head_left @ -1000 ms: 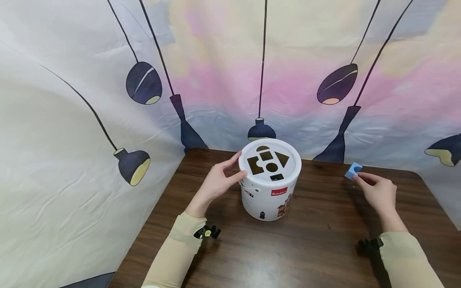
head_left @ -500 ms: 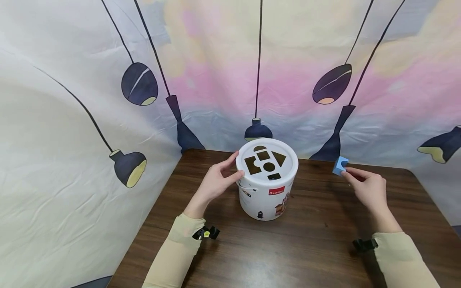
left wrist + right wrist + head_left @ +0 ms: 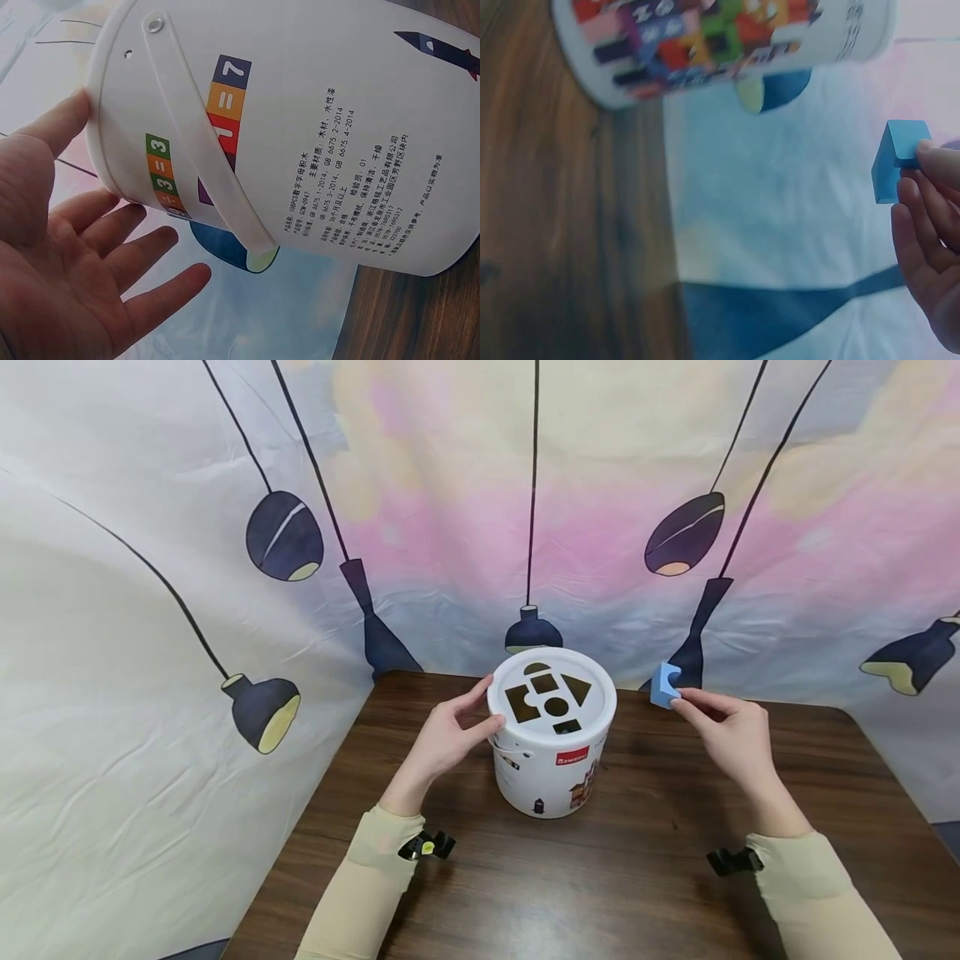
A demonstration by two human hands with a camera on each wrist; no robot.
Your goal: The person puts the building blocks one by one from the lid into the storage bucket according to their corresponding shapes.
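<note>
A white bucket (image 3: 543,781) stands upright on the table. Its white lid (image 3: 597,708) has several cut-outs: triangle, circle, half circle, square, rectangle and a notched shape. Against the lid's left edge rest the thumb and fingertips of my left hand (image 3: 446,739). In the left wrist view the fingers (image 3: 150,255) are spread and fairly straight, with the thumb touching the rim. To the right of the bucket, my right hand (image 3: 735,739) pinches a blue arch block (image 3: 663,687) with a rounded notch, held above the table and apart from the bucket.
The brown wooden table (image 3: 525,893) runs up to a hanging cloth (image 3: 450,510) printed with lamps, behind and at the left. A white handle (image 3: 199,142) hangs down the bucket's side. Black straps (image 3: 427,846) with cameras sit on both wrists.
My right hand has moved left toward the bucket with the blue arch block, which has risen and turned more upright. The left hand stays at the lid's edge.
</note>
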